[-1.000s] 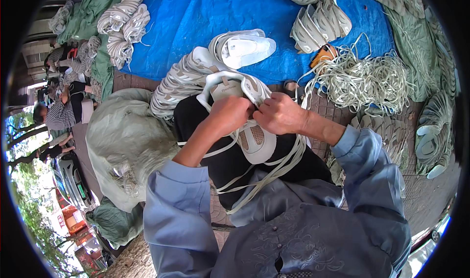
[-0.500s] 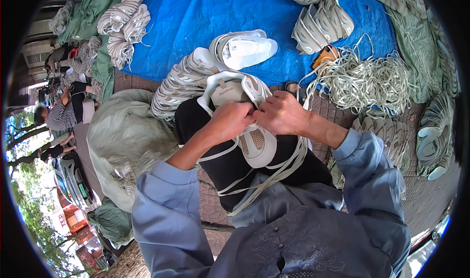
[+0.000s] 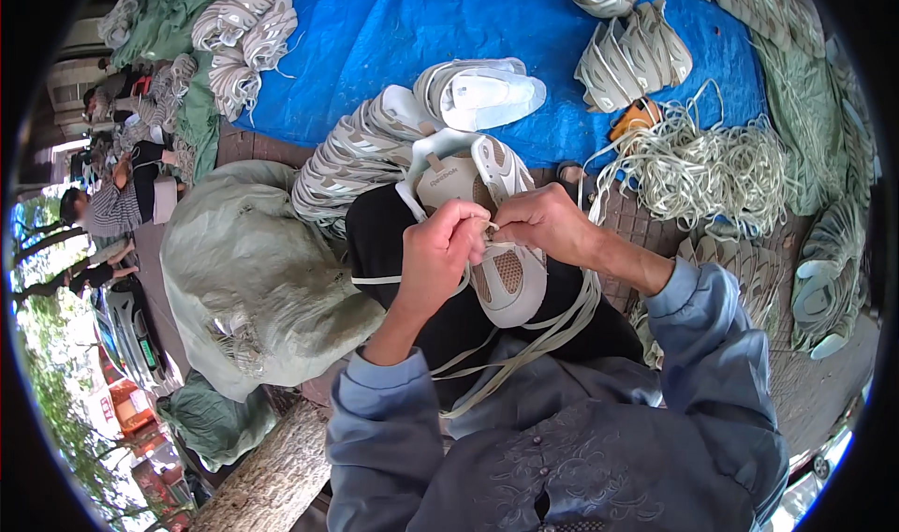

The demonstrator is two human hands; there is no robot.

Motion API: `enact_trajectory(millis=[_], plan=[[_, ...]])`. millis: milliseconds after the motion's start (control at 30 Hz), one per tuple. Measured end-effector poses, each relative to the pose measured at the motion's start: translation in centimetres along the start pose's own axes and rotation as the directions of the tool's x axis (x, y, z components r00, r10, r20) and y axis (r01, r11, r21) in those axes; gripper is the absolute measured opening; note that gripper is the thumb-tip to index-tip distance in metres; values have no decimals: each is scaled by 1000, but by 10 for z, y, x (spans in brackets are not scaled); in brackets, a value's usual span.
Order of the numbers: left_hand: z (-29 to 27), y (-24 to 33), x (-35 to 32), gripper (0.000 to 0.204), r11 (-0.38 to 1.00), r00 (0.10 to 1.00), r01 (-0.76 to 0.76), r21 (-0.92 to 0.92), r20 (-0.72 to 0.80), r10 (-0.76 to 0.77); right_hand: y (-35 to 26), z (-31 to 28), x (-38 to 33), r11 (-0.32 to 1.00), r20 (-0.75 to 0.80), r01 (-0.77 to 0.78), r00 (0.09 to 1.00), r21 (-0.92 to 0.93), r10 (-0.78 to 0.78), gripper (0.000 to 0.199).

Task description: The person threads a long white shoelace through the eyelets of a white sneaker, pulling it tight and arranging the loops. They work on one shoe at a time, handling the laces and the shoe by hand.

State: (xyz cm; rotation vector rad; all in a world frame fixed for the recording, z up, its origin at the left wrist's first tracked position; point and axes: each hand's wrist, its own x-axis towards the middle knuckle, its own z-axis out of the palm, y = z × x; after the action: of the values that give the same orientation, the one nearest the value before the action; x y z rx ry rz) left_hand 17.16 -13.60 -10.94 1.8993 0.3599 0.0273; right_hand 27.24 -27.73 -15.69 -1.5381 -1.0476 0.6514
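Note:
A beige and white shoe upper [image 3: 515, 298] lies on my black-covered lap with its toe toward me. Both hands meet over its lacing area. My left hand [image 3: 442, 251] is closed in a pinch on a pale shoelace [image 3: 493, 227] at the eyelets. From the other side, my right hand [image 3: 548, 223] pinches the same lace, its fingertips close to the left ones. Loose cream laces [image 3: 562, 331] trail from the shoe across my lap. The fingers partly hide the eyelets.
Nested shoe uppers [image 3: 351, 153] lean beyond my lap, beside white-lined uppers [image 3: 492, 95] on a blue tarp [image 3: 375, 36]. A tangled lace heap [image 3: 712, 171] lies right, near stacked uppers [image 3: 632, 54]. A pale sack [image 3: 253, 279] bulges at left. People sit farther left.
My left hand has turned more upright, its forearm swinging in to the right. The fingertips have drawn slightly apart, showing lace between them. The whole view has shifted a little.

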Motion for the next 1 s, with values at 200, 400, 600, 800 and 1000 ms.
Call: enact_trajectory(millis=[200,400,600,800,1000], plan=[[3,-13,-7,13,966,957,-3,-260,-281,-72,-7,2,7,930,-9,-250,965,271,262,2],[18,-17,-18,16,927,950,5,-375,-289,-122,-8,12,18,991,-89,43,994,-130,-55,10],[39,-20,-18,14,986,864,-120,-120,-501,45,-4,15,12,955,-96,47,992,-294,-78,10],[36,-4,-5,8,991,823,-107,77,-553,132,-2,13,12,950,-78,39,995,-310,-67,15],[-61,3,23,15,963,748,-267,35,-623,230,10,7,10,934,47,-352,934,-55,355,31]])
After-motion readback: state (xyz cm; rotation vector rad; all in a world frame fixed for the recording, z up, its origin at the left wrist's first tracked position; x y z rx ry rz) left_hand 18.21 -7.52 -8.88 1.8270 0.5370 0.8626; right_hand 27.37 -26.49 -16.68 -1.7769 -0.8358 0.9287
